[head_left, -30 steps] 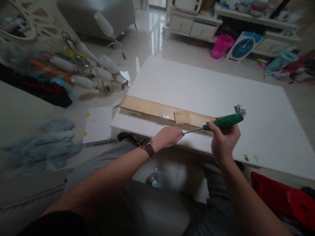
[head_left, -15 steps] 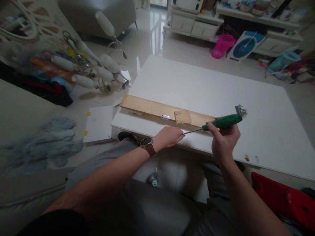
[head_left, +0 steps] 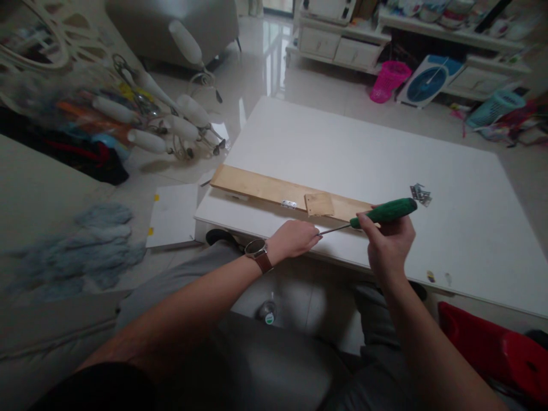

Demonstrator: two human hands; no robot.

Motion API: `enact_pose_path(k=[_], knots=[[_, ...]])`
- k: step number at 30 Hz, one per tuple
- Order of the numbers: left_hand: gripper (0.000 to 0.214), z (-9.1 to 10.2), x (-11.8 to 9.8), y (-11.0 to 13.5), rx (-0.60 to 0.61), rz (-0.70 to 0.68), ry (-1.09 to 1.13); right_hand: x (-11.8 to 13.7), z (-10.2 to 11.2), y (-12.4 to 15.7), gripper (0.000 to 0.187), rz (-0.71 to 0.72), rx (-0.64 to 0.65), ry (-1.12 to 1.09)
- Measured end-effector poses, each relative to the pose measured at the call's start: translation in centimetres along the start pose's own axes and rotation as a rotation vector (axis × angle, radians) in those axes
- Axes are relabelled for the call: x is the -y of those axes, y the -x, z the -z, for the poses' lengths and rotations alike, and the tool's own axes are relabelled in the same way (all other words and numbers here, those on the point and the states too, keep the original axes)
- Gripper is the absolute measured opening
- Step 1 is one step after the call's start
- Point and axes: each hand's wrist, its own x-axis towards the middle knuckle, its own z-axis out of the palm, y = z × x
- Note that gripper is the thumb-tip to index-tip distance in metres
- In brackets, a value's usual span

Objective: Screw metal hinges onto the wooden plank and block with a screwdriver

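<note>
A white panel (head_left: 385, 154) is filling the middle, with white lamp shades (head_left: 185, 43) crowding its left. A wooden board (head_left: 257, 184) is lying just beyond the hands. A fan (head_left: 427, 83) and a pink basket (head_left: 389, 83) are standing far right. The right hand (head_left: 391, 245) is gripping the green screwdriver (head_left: 387, 212) over the panel's near edge; the left hand (head_left: 295, 237) is pinching its tip, anything else there being hidden. A wooden piece (head_left: 319, 204) is resting on the board, metal parts (head_left: 420, 194) are lying right of the handle, and a metal plate (head_left: 289, 204) is sitting at the board's near edge.
</note>
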Motion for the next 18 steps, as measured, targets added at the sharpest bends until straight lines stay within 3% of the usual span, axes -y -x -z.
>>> enact_pose_path(k=[18], knots=[[0.051, 0.25, 0.0, 0.09, 0.012, 0.07, -0.011, -0.5, 0.03, -0.09, 0.073, -0.084, 0.207, -0.076]])
